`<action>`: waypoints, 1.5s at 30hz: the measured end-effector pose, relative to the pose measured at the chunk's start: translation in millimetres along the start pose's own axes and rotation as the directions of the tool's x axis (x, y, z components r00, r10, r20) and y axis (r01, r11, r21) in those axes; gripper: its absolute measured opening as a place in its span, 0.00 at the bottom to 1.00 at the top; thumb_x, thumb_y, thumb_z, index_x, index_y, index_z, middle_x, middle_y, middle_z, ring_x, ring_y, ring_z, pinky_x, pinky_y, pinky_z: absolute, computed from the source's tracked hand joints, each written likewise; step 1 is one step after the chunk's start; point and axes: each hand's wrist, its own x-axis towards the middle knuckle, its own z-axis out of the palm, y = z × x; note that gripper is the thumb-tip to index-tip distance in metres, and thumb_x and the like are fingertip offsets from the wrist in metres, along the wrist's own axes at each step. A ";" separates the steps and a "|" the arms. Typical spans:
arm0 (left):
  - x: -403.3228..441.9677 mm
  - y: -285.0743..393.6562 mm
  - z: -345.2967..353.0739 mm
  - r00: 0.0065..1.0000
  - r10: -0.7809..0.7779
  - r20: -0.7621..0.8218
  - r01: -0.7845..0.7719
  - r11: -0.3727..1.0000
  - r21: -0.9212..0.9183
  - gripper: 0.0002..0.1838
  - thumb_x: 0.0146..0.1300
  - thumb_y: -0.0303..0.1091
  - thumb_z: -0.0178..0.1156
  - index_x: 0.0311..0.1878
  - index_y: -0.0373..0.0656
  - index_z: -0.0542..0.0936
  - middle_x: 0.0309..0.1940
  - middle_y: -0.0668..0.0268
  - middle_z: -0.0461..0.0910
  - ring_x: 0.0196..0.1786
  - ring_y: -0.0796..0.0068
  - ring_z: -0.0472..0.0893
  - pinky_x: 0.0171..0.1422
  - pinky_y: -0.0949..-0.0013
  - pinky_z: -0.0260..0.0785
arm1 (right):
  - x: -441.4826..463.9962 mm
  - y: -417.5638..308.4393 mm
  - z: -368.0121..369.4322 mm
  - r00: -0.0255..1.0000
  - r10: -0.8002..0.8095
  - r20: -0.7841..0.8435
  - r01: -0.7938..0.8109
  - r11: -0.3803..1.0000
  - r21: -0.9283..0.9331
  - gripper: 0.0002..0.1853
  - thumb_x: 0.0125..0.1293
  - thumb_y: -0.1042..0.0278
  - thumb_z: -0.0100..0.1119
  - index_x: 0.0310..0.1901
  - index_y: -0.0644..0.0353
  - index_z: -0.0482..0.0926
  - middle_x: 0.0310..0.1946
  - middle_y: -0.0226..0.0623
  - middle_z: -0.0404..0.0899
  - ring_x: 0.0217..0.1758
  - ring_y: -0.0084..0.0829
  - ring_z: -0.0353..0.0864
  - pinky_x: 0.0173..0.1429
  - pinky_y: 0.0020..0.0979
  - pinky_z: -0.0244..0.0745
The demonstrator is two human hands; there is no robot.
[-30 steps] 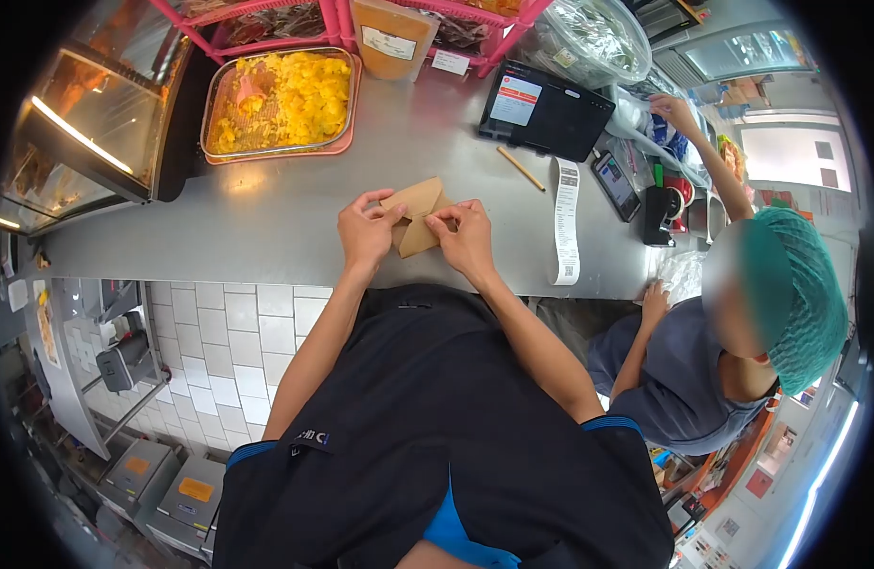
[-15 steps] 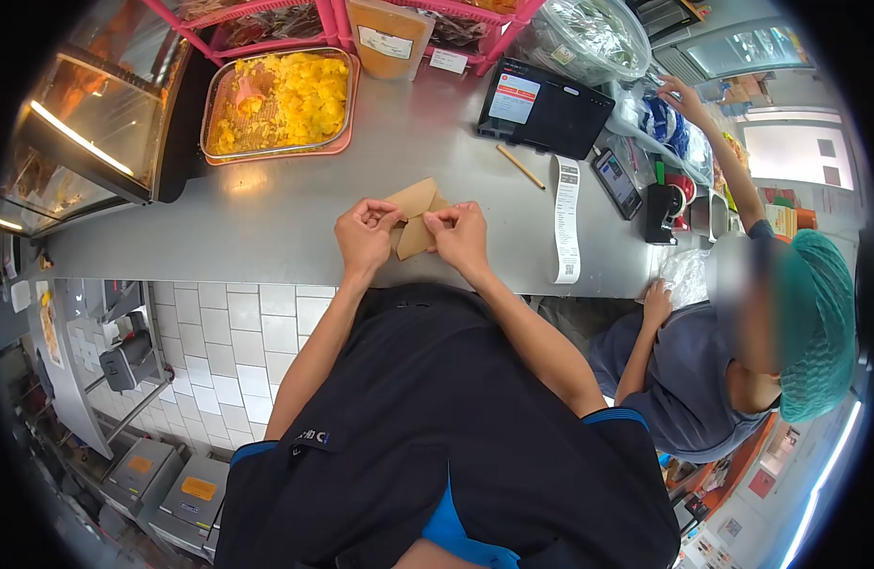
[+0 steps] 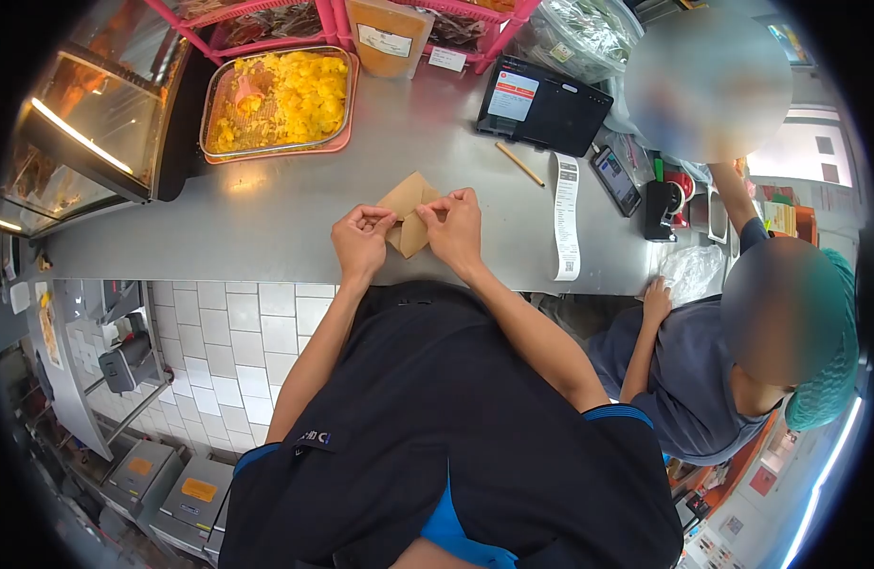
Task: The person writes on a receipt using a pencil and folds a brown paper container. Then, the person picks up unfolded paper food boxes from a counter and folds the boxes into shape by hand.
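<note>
A small folded piece of brown paper (image 3: pixel 405 195) is held just above the steel counter (image 3: pixel 295 218), near its front edge. My left hand (image 3: pixel 361 242) pinches the paper's left side between thumb and fingers. On the right side, my right hand (image 3: pixel 454 230) grips a flap of it with closed fingertips. The upper part of the paper rises past the fingers, and a pointed corner hangs below between the hands. Part of the folds is covered by my fingers.
A tray of yellow food (image 3: pixel 309 95) stands at the back left beside a glass display case (image 3: pixel 96 114). To the right lie a pencil (image 3: pixel 520 165), a receipt (image 3: pixel 566 228), a phone (image 3: pixel 616 180) and a tablet (image 3: pixel 541 106). A co-worker (image 3: pixel 688 379) in a hairnet touches clear plastic (image 3: pixel 691 272).
The brown paper has shifted slightly left and turned a little, with both hands still pinching it. The co-worker's head has tilted lower, and the clear plastic under their hand has changed shape.
</note>
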 end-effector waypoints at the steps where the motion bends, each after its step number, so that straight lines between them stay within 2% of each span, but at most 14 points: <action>1: -0.4 2.0 -0.2 1.000 -0.005 -0.004 0.005 0.999 0.034 0.02 0.60 0.18 0.65 0.35 0.31 0.81 0.30 0.62 0.84 0.34 0.81 0.83 0.39 0.78 0.75 | -0.7 7.2 0.3 1.000 0.000 0.000 0.000 1.000 -0.004 0.11 0.58 0.65 0.71 0.31 0.66 0.86 0.40 0.49 0.73 0.46 0.44 0.76 0.50 0.40 0.73; 9: -5.5 41.7 21.6 0.974 0.054 0.218 -0.145 0.893 0.425 0.23 0.46 0.30 0.76 0.48 0.40 0.81 0.33 0.56 0.81 0.32 0.70 0.80 0.39 0.67 0.75 | -15.3 26.6 -20.1 0.982 0.068 -0.178 -0.071 0.997 -0.011 0.13 0.59 0.60 0.70 0.31 0.64 0.84 0.38 0.45 0.75 0.45 0.41 0.76 0.49 0.37 0.73; 11: -10.5 33.6 46.9 0.753 0.420 0.506 -0.653 0.569 0.500 0.37 0.38 0.32 0.77 0.58 0.47 0.77 0.49 0.48 0.73 0.45 0.54 0.77 0.48 0.56 0.72 | -25.2 36.0 -39.2 0.959 0.167 -0.231 -0.168 0.986 0.015 0.13 0.60 0.60 0.69 0.32 0.64 0.83 0.37 0.44 0.75 0.43 0.39 0.76 0.49 0.37 0.73; 16: 17.8 15.1 108.5 0.506 0.477 0.718 -0.847 0.431 0.311 0.40 0.37 0.31 0.77 0.59 0.45 0.71 0.57 0.48 0.63 0.55 0.44 0.71 0.58 0.51 0.70 | -50.2 76.5 -63.2 0.899 0.239 -0.368 -0.207 0.970 0.123 0.12 0.64 0.60 0.66 0.41 0.61 0.81 0.37 0.39 0.75 0.39 0.30 0.76 0.43 0.33 0.77; 18: 23.8 14.0 125.0 0.454 0.419 0.786 -0.820 0.541 0.186 0.40 0.37 0.31 0.77 0.57 0.44 0.70 0.55 0.48 0.64 0.55 0.44 0.71 0.59 0.51 0.70 | -76.1 78.9 -73.4 0.778 0.388 -0.494 -0.120 0.864 0.490 0.14 0.67 0.61 0.63 0.49 0.57 0.77 0.39 0.37 0.77 0.40 0.25 0.77 0.37 0.31 0.82; 24: 5.3 20.6 199.9 0.477 0.516 0.711 -0.771 0.634 0.058 0.41 0.37 0.32 0.78 0.56 0.39 0.67 0.55 0.49 0.64 0.56 0.44 0.71 0.59 0.49 0.71 | -277.5 170.1 -68.6 0.479 0.776 -0.409 -0.489 0.624 0.609 0.16 0.71 0.60 0.58 0.54 0.61 0.73 0.37 0.38 0.79 0.35 0.24 0.78 0.32 0.29 0.83; 30: -7.0 -33.4 251.3 0.307 0.566 0.765 -0.940 0.306 0.151 0.42 0.48 0.47 0.73 0.65 0.37 0.69 0.61 0.47 0.71 0.68 0.44 0.65 0.79 0.48 0.45 | -496.6 217.1 23.5 0.035 0.857 -0.514 -0.866 0.282 0.412 0.14 0.60 0.60 0.59 0.38 0.64 0.83 0.28 0.41 0.84 0.31 0.29 0.84 0.32 0.33 0.78; 33: -13.9 -18.6 242.9 0.403 0.292 0.867 -0.901 0.292 0.320 0.44 0.51 0.54 0.71 0.65 0.36 0.70 0.65 0.49 0.70 0.71 0.44 0.61 0.78 0.44 0.43 | -590.0 264.3 103.9 -0.320 0.922 -0.218 -0.404 0.075 0.912 0.13 0.62 0.63 0.61 0.43 0.61 0.79 0.33 0.40 0.81 0.30 0.35 0.83 0.26 0.42 0.86; 34: -36.9 0.9 229.8 0.298 0.540 0.787 -0.950 0.089 0.299 0.45 0.50 0.53 0.73 0.66 0.35 0.68 0.65 0.47 0.68 0.71 0.39 0.58 0.77 0.42 0.45 | -603.0 251.7 89.2 -0.353 0.929 -0.113 -0.253 0.022 0.967 0.12 0.63 0.63 0.61 0.45 0.59 0.78 0.31 0.38 0.80 0.29 0.33 0.83 0.26 0.42 0.86; 35: -61.7 5.5 221.5 0.336 0.658 0.674 -0.936 0.311 0.163 0.45 0.51 0.47 0.74 0.68 0.36 0.66 0.63 0.46 0.67 0.70 0.38 0.57 0.74 0.42 0.49 | -613.1 235.9 71.6 -0.428 0.893 -0.136 -0.176 0.065 0.982 0.10 0.64 0.64 0.60 0.43 0.58 0.77 0.29 0.37 0.79 0.27 0.30 0.82 0.24 0.42 0.85; 36: -89.8 8.2 212.4 0.200 0.682 0.703 -0.979 0.176 0.107 0.40 0.54 0.40 0.72 0.67 0.38 0.65 0.61 0.47 0.68 0.68 0.44 0.60 0.72 0.46 0.52 | -631.5 236.5 51.4 -0.444 0.886 -0.132 -0.143 0.076 0.987 0.09 0.65 0.64 0.59 0.42 0.58 0.76 0.28 0.36 0.80 0.25 0.28 0.81 0.24 0.40 0.85; 39: -167.2 -42.7 191.3 -0.063 0.114 0.991 -0.776 0.619 -0.120 0.23 0.57 0.30 0.66 0.55 0.38 0.72 0.45 0.56 0.80 0.46 0.61 0.81 0.52 0.58 0.72 | -667.4 200.5 -59.4 -0.358 0.841 -0.406 -0.296 0.310 0.903 0.11 0.67 0.62 0.59 0.40 0.62 0.79 0.27 0.34 0.81 0.26 0.23 0.80 0.24 0.27 0.77; 42: -261.4 -99.9 191.9 -0.085 -0.180 0.980 -0.687 0.723 0.073 0.16 0.57 0.29 0.65 0.47 0.36 0.75 0.38 0.57 0.82 0.39 0.64 0.84 0.45 0.65 0.75 | -684.3 138.0 -207.3 -0.053 0.657 -0.752 -0.756 0.466 0.460 0.17 0.66 0.57 0.62 0.43 0.65 0.79 0.36 0.44 0.84 0.37 0.38 0.84 0.42 0.36 0.79; 45: -252.9 -222.7 200.3 -0.060 -0.242 0.968 -0.810 0.579 0.095 0.15 0.55 0.30 0.65 0.45 0.37 0.78 0.39 0.56 0.83 0.42 0.61 0.84 0.46 0.62 0.75 | -674.0 46.0 -346.8 0.116 0.582 -0.805 -0.696 0.626 0.351 0.13 0.68 0.61 0.61 0.45 0.62 0.79 0.36 0.45 0.84 0.36 0.42 0.84 0.41 0.38 0.77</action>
